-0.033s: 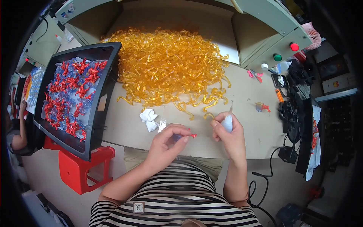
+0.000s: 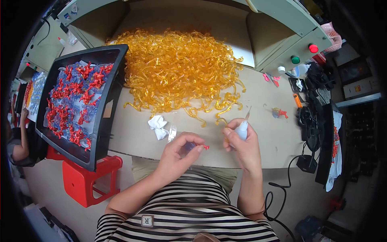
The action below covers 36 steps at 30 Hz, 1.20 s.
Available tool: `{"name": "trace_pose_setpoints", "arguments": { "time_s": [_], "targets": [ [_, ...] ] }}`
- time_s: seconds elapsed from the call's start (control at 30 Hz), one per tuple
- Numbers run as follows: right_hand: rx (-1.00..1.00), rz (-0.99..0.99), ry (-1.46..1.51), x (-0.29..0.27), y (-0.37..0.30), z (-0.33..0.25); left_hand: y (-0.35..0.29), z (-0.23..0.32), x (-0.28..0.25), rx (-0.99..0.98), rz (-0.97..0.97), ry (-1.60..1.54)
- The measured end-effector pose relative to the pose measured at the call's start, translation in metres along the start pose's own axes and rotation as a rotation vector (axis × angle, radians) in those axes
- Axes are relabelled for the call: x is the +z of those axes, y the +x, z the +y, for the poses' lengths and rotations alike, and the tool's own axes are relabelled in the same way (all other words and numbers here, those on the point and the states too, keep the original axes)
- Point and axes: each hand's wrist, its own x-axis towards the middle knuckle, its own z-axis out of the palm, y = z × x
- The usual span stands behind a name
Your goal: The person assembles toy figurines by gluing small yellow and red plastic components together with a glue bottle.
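My left hand [image 2: 180, 153] pinches a small toy part [image 2: 196, 146], blue with a red tip poking out past the fingers, just over the table's near edge. My right hand [image 2: 242, 143] is closed around a small white squeeze bottle [image 2: 242, 130] whose thin nozzle points up and away. An orange curly piece shows inside that fist too. The two hands are a short gap apart. Just beyond them spreads a big heap of translucent orange curly plastic pieces [image 2: 181, 68].
A black tray [image 2: 109, 109] of red and blue toy parts sits tilted on a red stool [image 2: 86, 177] at left. Crumpled white tissue [image 2: 158, 126] lies near my left hand. A small red-blue part [image 2: 279, 113], tools, cables and a button box [image 2: 302, 50] are at right. Another person's arm [image 2: 20, 145] is far left.
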Motion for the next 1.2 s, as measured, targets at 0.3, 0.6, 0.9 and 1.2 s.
{"name": "trace_pose_setpoints", "arguments": {
  "time_s": [0.3, 0.6, 0.9, 1.2],
  "targets": [
    [0.047, -0.213, 0.232, 0.011, -0.005, 0.006, 0.003, 0.006, 0.009, -0.065, -0.077, -0.025],
    [0.080, -0.298, 0.219, 0.008, -0.011, 0.012, 0.005, 0.016, 0.007, -0.129, -0.073, -0.200],
    [-0.174, -0.070, 0.070, 0.005, -0.022, -0.006, 0.009, 0.012, -0.006, -0.276, -0.085, -0.468],
    [-0.144, -0.116, 0.077, 0.014, -0.023, 0.007, 0.008, 0.011, -0.003, -0.206, -0.087, -0.589]
  ]
}}
